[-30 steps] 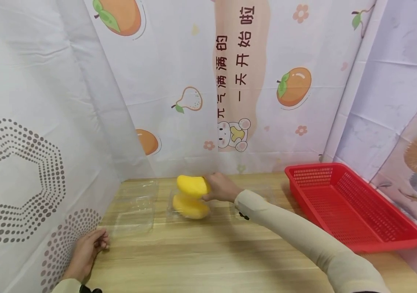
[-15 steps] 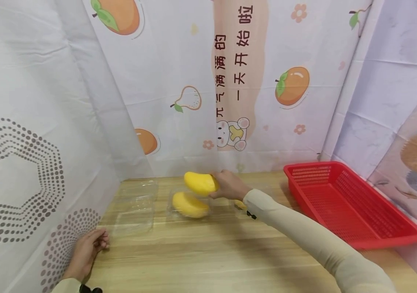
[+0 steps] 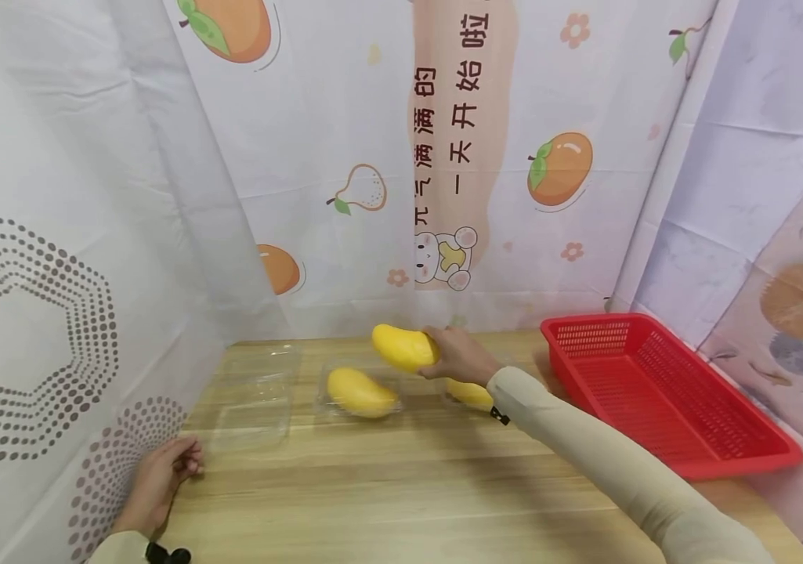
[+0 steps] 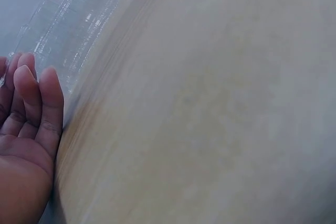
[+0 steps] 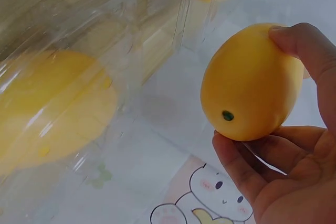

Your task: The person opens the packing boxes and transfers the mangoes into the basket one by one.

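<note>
In the head view my right hand (image 3: 459,354) pinches one end of a yellow mango (image 3: 404,348) and holds it above the table. Thumb and fingers grip the mango (image 5: 252,82) from both sides in the right wrist view. Below and to its left, another mango (image 3: 362,393) lies in a clear plastic container (image 3: 323,398). A third mango (image 3: 470,393) is partly hidden under the right forearm, at a clear container. My left hand (image 3: 158,479) rests at the table's left edge, fingers loosely bent and holding nothing; the left wrist view shows its fingers (image 4: 51,98).
A clear container (image 3: 253,407) with compartments stands at the left, beyond the left hand. The red basket (image 3: 683,399) occupies the right side of the table (image 3: 373,501). Printed curtains (image 3: 345,94) hang behind the table and along both sides.
My right hand has carried its mango to the right, away from above the mango in the middle container. More of the third mango shows now. The left hand keeps its place.
</note>
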### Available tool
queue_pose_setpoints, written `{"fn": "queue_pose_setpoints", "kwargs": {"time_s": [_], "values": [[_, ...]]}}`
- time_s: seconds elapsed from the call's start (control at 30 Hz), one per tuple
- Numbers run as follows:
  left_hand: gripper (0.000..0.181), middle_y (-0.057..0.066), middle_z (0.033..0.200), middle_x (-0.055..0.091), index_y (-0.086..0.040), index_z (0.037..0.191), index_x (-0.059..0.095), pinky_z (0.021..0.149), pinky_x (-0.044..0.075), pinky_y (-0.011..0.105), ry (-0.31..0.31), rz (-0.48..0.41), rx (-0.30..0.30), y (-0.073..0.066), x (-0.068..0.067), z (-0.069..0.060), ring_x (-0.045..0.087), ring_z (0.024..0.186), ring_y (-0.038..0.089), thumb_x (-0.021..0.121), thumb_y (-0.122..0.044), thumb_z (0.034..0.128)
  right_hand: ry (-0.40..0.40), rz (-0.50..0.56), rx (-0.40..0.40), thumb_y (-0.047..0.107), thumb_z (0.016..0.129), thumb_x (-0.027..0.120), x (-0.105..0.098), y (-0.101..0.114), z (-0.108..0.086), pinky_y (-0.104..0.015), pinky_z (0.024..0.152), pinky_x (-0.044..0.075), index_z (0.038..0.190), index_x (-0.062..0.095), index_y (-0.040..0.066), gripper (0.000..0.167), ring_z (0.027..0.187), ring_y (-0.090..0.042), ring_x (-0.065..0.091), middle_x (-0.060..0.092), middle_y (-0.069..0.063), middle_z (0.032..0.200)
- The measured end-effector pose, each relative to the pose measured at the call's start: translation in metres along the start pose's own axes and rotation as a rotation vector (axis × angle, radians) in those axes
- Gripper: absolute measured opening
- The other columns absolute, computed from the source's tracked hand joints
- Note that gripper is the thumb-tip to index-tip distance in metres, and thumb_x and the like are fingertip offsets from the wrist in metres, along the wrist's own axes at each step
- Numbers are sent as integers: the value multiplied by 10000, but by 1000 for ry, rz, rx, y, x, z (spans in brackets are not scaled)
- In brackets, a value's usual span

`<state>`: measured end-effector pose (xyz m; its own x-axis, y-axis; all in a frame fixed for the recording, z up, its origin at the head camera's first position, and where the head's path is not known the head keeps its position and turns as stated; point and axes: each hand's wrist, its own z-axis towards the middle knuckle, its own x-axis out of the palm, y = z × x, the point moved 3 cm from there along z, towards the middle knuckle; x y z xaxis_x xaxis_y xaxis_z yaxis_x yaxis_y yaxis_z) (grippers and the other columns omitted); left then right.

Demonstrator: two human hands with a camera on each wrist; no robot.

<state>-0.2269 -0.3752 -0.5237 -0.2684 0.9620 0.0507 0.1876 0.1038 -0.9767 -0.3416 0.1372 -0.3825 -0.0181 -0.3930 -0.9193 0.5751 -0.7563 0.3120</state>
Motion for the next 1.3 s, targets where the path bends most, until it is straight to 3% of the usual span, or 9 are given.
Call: {"fn": "queue_pose_setpoints", "kwargs": {"time_s": [0.23, 0.57, 0.97, 1.3], "values": [[280, 7, 794, 681, -47, 899, 713, 699, 594, 306, -9, 11, -22, -3, 0, 2, 624, 692, 121, 528, -147, 1084, -32, 10, 20, 371, 800, 887, -9, -8, -7, -343, 734, 505, 1291, 639, 29, 647, 823, -184, 560, 677, -29, 996], [258, 8, 801, 671, -26, 933, 690, 711, 599, 318, -38, 59, -17, -1, 3, 5, 618, 693, 126, 521, -148, 1084, -46, 29, 75, 350, 794, 893, -23, -24, -22, -381, 789, 518, 1322, 617, 3, 689, 868, -214, 578, 673, -44, 1026], [278, 12, 813, 677, -32, 920, 716, 699, 593, 306, -12, 13, -4, 2, -4, 2, 642, 728, 138, 531, -158, 1086, -47, 102, 116, 275, 808, 895, -38, -49, -40, -385, 792, 528, 1317, 613, 4, 642, 866, -220, 591, 670, -45, 1024], [276, -10, 817, 668, -64, 915, 712, 715, 585, 293, 18, 13, -13, 1, -4, 3, 634, 743, 131, 534, -185, 1088, -93, 64, 175, 295, 791, 899, -52, -76, -63, -377, 750, 530, 1226, 654, 33, 564, 798, -201, 590, 672, -24, 940]]}}
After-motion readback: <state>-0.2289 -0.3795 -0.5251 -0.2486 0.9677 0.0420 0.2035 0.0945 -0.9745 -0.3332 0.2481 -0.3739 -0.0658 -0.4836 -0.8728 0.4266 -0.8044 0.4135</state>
